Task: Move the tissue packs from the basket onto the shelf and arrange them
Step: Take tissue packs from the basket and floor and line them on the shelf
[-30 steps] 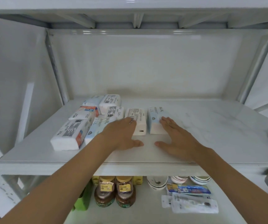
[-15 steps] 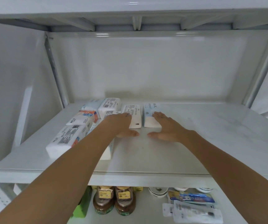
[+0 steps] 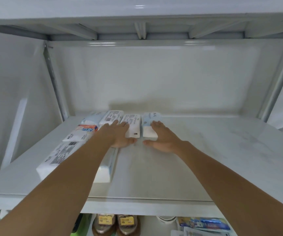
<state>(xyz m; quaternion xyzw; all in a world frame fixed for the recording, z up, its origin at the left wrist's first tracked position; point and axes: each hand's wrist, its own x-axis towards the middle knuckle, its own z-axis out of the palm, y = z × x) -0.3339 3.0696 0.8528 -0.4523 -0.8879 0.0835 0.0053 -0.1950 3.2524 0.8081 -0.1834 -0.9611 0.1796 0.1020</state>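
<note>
Squaring up tissue packs on the shelf (image 3: 205,150)

My left hand (image 3: 118,135) & right hand (image 3: 163,139), fingers flat, rest on two packs (image 3: 132,123); I'd push evenly w/ both palms, keeping rows tight.

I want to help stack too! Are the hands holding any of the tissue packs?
No, nothing is gripped. The left hand lies flat on the white barcode-labelled tissue pack; the right hand lies flat on the pale blue tissue pack.

Since a second ago both hands have pushed toward 12 o'clock: the left hand (image 3: 120,135) has slid the white tissue pack (image 3: 131,125) and the right hand (image 3: 161,137) the blue tissue pack (image 3: 150,124) deeper along the shelf (image 3: 205,159), near its back wall (image 3: 171,79).
</note>
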